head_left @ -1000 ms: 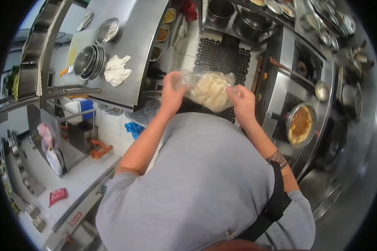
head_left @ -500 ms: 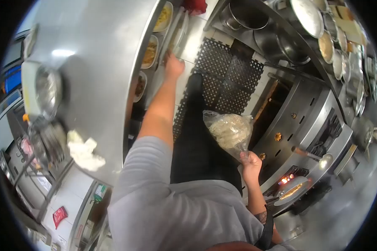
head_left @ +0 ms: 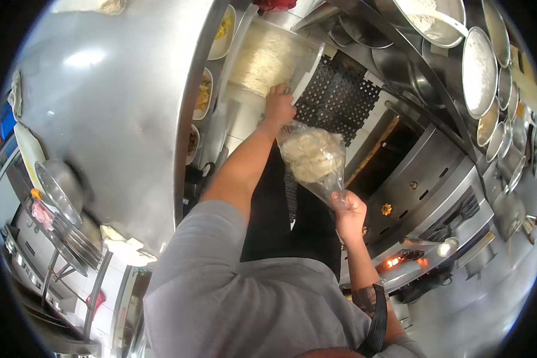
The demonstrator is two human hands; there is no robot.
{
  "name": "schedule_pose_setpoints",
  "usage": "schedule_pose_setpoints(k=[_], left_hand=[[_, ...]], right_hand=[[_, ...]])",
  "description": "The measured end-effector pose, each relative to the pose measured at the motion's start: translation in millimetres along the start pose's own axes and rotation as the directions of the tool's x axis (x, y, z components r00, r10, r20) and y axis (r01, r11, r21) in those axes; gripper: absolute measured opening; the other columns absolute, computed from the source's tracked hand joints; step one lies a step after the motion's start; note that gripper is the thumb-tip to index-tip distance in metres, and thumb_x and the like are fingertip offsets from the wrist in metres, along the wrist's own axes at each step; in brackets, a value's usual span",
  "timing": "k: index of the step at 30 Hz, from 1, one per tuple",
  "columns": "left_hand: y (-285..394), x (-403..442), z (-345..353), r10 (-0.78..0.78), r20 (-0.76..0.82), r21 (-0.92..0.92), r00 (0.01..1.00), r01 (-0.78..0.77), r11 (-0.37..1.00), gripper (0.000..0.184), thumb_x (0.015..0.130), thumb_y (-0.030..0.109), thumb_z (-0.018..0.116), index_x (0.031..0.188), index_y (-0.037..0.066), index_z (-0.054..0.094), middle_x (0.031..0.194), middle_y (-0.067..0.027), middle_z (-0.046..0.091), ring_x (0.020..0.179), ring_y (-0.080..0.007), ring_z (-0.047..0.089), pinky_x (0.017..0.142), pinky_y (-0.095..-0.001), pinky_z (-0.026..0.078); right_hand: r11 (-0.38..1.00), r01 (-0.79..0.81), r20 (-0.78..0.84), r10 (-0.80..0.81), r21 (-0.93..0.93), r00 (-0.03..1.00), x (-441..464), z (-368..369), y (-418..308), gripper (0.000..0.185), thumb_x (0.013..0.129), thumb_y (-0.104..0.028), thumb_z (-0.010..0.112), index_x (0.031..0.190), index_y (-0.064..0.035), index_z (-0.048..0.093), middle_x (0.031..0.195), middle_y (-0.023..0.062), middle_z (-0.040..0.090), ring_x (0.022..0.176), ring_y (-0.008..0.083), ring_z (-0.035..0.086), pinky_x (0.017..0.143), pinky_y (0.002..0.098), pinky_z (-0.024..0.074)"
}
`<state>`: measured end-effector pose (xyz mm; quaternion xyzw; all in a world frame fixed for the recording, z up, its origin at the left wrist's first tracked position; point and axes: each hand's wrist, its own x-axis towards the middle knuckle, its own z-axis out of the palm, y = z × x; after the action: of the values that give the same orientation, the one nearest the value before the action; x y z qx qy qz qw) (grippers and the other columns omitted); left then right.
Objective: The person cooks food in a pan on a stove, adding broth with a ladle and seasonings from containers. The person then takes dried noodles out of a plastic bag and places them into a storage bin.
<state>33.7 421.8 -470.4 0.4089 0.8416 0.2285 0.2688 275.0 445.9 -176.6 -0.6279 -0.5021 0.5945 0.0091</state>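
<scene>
My right hand (head_left: 349, 213) is closed on the gathered neck of a clear plastic bag (head_left: 313, 155) with pale, lumpy contents that look like dough. The bag hangs between my two arms, over the dark floor mat (head_left: 334, 98). Further up, my left hand (head_left: 279, 106) has its fingers curled on the near edge of a pulled-out drawer or tray (head_left: 265, 59) with a pale mass in it. The top of the bag lies close to my left wrist.
A steel counter (head_left: 125, 77) fills the left, with a white cloth (head_left: 128, 246) at its corner. Food containers (head_left: 203, 95) line its edge. At the right, a stove (head_left: 423, 185) has a lit burner (head_left: 400, 261). Bowls (head_left: 480, 71) stand at the upper right.
My left hand let go of the bag and reached to the drawer, which has come out with its pale contents showing. The bag stays in my right hand, and the view has shifted.
</scene>
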Motion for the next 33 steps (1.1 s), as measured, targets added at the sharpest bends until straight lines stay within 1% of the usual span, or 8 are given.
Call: schedule_pose_setpoints(k=[7, 10, 13, 19, 27, 29, 30, 33], left_hand=[[-16, 11, 38, -0.199, 0.166, 0.171, 0.966, 0.171, 0.970, 0.018, 0.075, 0.017, 0.066, 0.089, 0.007, 0.069, 0.106, -0.0124, 0.065, 0.098, -0.0346, 0.061, 0.082, -0.0428, 0.052], [-77, -8, 79, 0.061, 0.399, 0.109, 0.915, -0.113, 0.988, 0.025, 0.078, 0.017, 0.068, 0.101, 0.007, 0.070, 0.110, -0.0196, 0.063, 0.102, -0.0387, 0.062, 0.089, -0.0451, 0.051], [-30, -53, -1, -0.175, 0.275, -0.197, 0.945, 0.234, 0.952, 0.037, 0.080, 0.015, 0.066, 0.114, 0.003, 0.063, 0.118, -0.0225, 0.061, 0.112, -0.0400, 0.058, 0.097, -0.0450, 0.047], [92, -120, -58, -0.077, 0.181, -0.685, 0.981, 0.182, 0.706, 0.101, 0.056, 0.027, 0.094, 0.140, 0.001, 0.045, 0.137, -0.0152, 0.054, 0.131, -0.0295, 0.048, 0.111, -0.0421, 0.037], [147, -95, -73, -0.040, 0.285, -0.747, 0.958, 0.248, 0.618, 0.075, 0.064, 0.013, 0.089, 0.129, -0.004, 0.054, 0.124, -0.0131, 0.064, 0.116, -0.0257, 0.059, 0.103, -0.0399, 0.045], [132, -107, -54, -0.061, 0.420, -0.900, 0.906, 0.424, 0.103, 0.064, 0.066, 0.005, 0.080, 0.125, -0.002, 0.057, 0.120, -0.0116, 0.066, 0.107, -0.0207, 0.064, 0.094, -0.0358, 0.050], [132, -108, -56, -0.059, 0.423, -0.899, 0.904, 0.427, 0.101, 0.064, 0.066, 0.005, 0.080, 0.125, -0.002, 0.057, 0.120, -0.0116, 0.066, 0.107, -0.0207, 0.064, 0.094, -0.0358, 0.050], [107, -93, -53, -0.125, 0.437, -0.867, 0.891, 0.379, -0.325, 0.056, 0.070, -0.001, 0.064, 0.125, -0.001, 0.057, 0.109, -0.0088, 0.067, 0.096, -0.0197, 0.065, 0.085, -0.0352, 0.053]], right_hand=[[0.993, 0.109, 0.135, -0.103, -0.036, 0.985, 39, 1, -42, 0.034, 0.093, -0.010, 0.067, 0.066, -0.0040, 0.048, 0.064, -0.0056, 0.039, 0.062, 0.0058, 0.035, 0.055, 0.0246, 0.0315], [0.991, 0.127, 0.127, -0.121, -0.042, 0.985, 52, -4, -47, 0.035, 0.093, -0.009, 0.066, 0.065, -0.0043, 0.046, 0.064, -0.0050, 0.040, 0.062, 0.0059, 0.035, 0.056, 0.0244, 0.0319], [0.983, 0.183, 0.148, -0.178, -0.020, 0.973, 62, -10, -54, 0.039, 0.093, -0.010, 0.067, 0.063, -0.0051, 0.043, 0.064, -0.0052, 0.040, 0.062, 0.0058, 0.035, 0.056, 0.0249, 0.0314], [0.982, 0.186, 0.216, -0.190, 0.037, 0.958, 64, -23, -72, 0.041, 0.091, -0.010, 0.069, 0.060, -0.0068, 0.042, 0.063, -0.0068, 0.040, 0.061, 0.0055, 0.035, 0.055, 0.0254, 0.0314], [0.813, -0.101, 0.344, -0.127, 0.573, 0.930, 85, -38, -131, 0.013, 0.090, -0.003, 0.068, 0.090, -0.0072, 0.056, 0.085, -0.0003, 0.059, 0.076, 0.0096, 0.053, 0.069, 0.0279, 0.0413], [0.856, 0.031, 0.325, -0.230, 0.516, 0.918, 85, -45, -136, 0.018, 0.089, -0.008, 0.070, 0.102, -0.0046, 0.058, 0.095, 0.0026, 0.061, 0.087, 0.0119, 0.056, 0.081, 0.0285, 0.0435], [0.912, 0.356, 0.241, -0.399, 0.204, 0.885, 88, -60, -125, 0.031, 0.087, -0.015, 0.075, 0.112, -0.0039, 0.060, 0.112, 0.0083, 0.059, 0.105, 0.0185, 0.056, 0.094, 0.0326, 0.0434], [0.983, -0.047, -0.144, 0.073, 0.176, 0.987, 88, -81, -50, 0.057, 0.089, -0.022, 0.073, 0.135, -0.0058, 0.042, 0.138, 0.0123, 0.043, 0.126, 0.0262, 0.043, 0.105, 0.0453, 0.0356]])
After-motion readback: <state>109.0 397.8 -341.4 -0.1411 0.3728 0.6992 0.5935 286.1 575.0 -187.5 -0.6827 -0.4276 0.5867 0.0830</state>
